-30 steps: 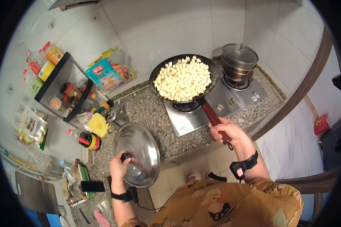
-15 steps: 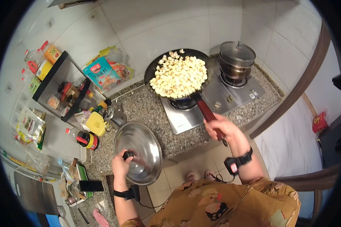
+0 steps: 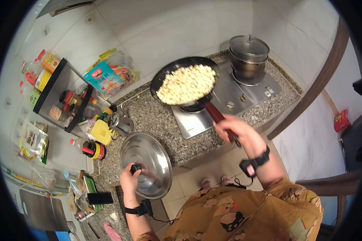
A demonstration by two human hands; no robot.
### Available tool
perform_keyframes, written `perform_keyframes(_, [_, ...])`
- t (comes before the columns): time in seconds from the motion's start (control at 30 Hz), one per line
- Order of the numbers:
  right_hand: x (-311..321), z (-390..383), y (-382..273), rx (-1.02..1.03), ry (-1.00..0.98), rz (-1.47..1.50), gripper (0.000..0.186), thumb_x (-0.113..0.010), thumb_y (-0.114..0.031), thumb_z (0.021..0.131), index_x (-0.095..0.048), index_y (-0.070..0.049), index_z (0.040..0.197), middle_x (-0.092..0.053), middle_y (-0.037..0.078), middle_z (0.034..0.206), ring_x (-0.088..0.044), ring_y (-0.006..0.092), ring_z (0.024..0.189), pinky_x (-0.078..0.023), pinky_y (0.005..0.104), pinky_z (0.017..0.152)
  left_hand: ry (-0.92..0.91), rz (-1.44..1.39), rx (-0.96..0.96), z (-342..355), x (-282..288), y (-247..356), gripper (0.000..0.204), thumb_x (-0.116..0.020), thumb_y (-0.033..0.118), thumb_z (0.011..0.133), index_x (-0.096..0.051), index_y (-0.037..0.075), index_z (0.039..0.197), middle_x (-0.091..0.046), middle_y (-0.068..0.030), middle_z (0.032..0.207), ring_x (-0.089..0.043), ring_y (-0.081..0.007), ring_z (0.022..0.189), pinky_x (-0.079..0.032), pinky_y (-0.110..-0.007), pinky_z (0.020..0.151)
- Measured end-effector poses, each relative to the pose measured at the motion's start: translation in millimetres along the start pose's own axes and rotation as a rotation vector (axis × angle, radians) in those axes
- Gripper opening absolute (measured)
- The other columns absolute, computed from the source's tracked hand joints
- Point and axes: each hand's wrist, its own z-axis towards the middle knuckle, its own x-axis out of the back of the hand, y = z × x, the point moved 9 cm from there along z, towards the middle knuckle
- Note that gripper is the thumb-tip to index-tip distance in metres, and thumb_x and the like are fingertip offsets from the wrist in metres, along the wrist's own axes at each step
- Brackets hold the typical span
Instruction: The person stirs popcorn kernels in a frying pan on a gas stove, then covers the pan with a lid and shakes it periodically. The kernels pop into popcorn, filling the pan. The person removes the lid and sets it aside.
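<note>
My right hand point(image 3: 239, 132) is closed round the dark red handle of a black frying pan point(image 3: 159, 80). Popped popcorn point(image 3: 187, 84) fills much of the pan, which is over the left burner of the gas stove point(image 3: 195, 124); whether it touches the burner I cannot tell. With my left hand point(image 3: 129, 178) I grip the black knob of a round steel pan lid point(image 3: 151, 156). That lid is tilted at the counter's front edge, left of the pan. Both wrists wear black straps with small devices.
A steel pot with a glass lid point(image 3: 249, 50) stands on the right burner. Along the left wall are a spice rack point(image 3: 66, 94), a yellow container point(image 3: 101, 131), a glass jug point(image 3: 121, 123) and a sauce bottle point(image 3: 94, 150). A phone point(image 3: 100, 198) lies on the granite counter point(image 3: 145, 116).
The popcorn has shifted and settled lower in the pan; a piece that was near the far rim is no longer there. The view has moved slightly. Both hands keep their grips.
</note>
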Motion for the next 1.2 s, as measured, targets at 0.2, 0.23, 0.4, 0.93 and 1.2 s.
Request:
perform_keyframes(0.2, [-5.1,-5.8,11.6,-0.042,0.021,0.023,0.021,-0.063,-0.001,0.082,-0.05,-0.007,0.096,-0.052,0.0,0.068,-0.05,0.0093,0.053,-0.043,0.0251,0.046,0.004,-0.008,-0.087,12.2,-5.8,-1.9,0.038,-0.081,0.013,0.072,-0.068,0.009,0.108,-0.069,-0.0207,0.09,-0.067,-0.0398,0.085,-0.052,-0.043,0.073])
perform_keyframes(0.23, [-7.0,5.1,8.7,-0.02,0.011,0.049,0.022,-0.063,-0.002,0.082,-0.049,-0.007,0.098,-0.052,0.0,0.069,-0.051,0.0093,0.054,-0.043,0.0253,0.046,0.005,0.015,-0.069,8.9,3.9,10.1,0.038,-0.081,0.012,0.072,-0.068,0.009,0.107,-0.069,-0.0203,0.09,-0.067,-0.0397,0.086,-0.053,-0.043,0.074])
perform_keyframes(0.4, [11.3,22.8,2.7,-0.024,0.049,0.099,0.019,-0.062,-0.003,0.084,-0.048,-0.007,0.098,-0.052,0.001,0.072,-0.05,0.0097,0.053,-0.041,0.0249,0.043,0.013,0.066,-0.082,14.9,8.3,32.2,0.038,-0.08,0.012,0.074,-0.068,0.012,0.11,-0.068,-0.0206,0.094,-0.065,-0.0411,0.09,-0.052,-0.045,0.076])
perform_keyframes(0.93, [14.7,2.7,17.6,-0.08,0.127,0.016,0.025,-0.062,-0.007,0.085,-0.052,-0.006,0.108,-0.047,-0.002,0.069,-0.042,0.0071,0.05,-0.032,0.0236,0.042,-0.02,0.231,-0.12,54.4,-51.9,14.2,0.044,-0.076,0.017,0.074,-0.067,0.014,0.117,-0.065,-0.0176,0.103,-0.064,-0.0368,0.097,-0.053,-0.045,0.085])
perform_keyframes(1.2, [20.2,-10.3,8.2,-0.026,0.142,-0.038,0.026,-0.058,-0.006,0.085,-0.052,-0.004,0.11,-0.046,0.0,0.07,-0.04,0.007,0.047,-0.034,0.0222,0.036,-0.02,0.342,-0.014,99.8,-112.2,-8.9,0.036,-0.066,0.013,0.08,-0.069,0.02,0.115,-0.063,-0.0136,0.114,-0.063,-0.0322,0.108,-0.048,-0.046,0.092])
